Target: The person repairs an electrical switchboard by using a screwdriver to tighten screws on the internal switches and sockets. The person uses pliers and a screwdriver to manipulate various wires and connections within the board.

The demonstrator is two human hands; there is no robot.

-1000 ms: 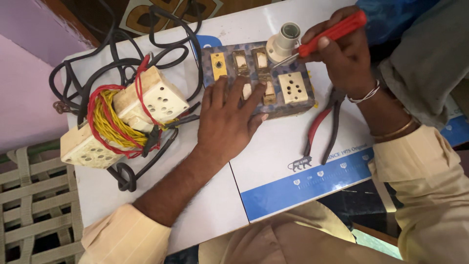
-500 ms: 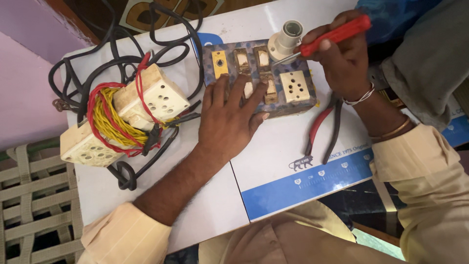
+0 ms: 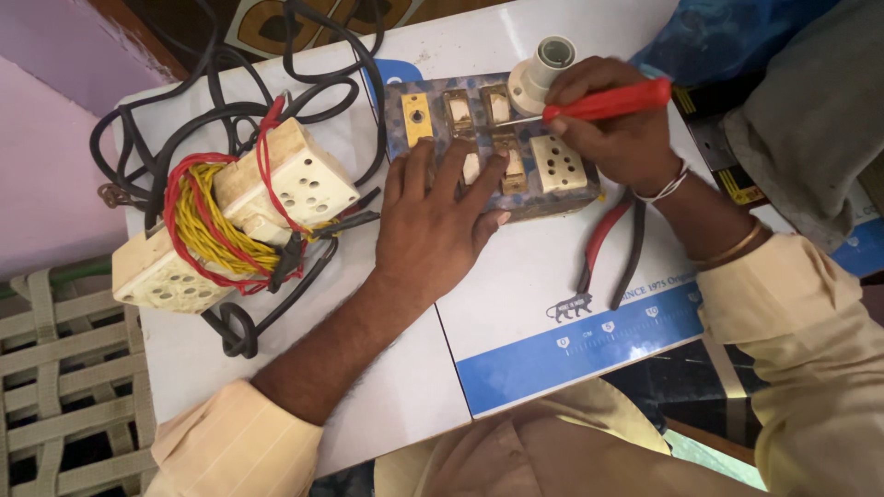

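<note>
- Since a second ago the red-handled screwdriver (image 3: 603,101) has dropped from a steep slant to nearly level, its shaft now pointing at the base of the white lamp holder (image 3: 543,66); little else has shifted.
- Under both hands lies the switchboard (image 3: 552,170), flat on the white worktop (image 3: 516,285), with its row of switches and a white socket facing up so I can reach the fittings from above.
- My right hand (image 3: 622,138) has its fingers clamped round the screwdriver's handle, close to the shaft, which looks meant to give control at the tip.
- My left hand (image 3: 433,225) presses down on the board's near edge, fingers (image 3: 479,184) spread apart and flat across the switches, seemingly to keep the board from sliding under the tool.
- Just below my right wrist lie red-handled pliers (image 3: 612,248), unheld, within easy reach.
- Well to the left of my left hand sits a cream extension box (image 3: 235,216) with red and yellow wires spilling out, and black cable (image 3: 184,138) coiled beyond it.
</note>
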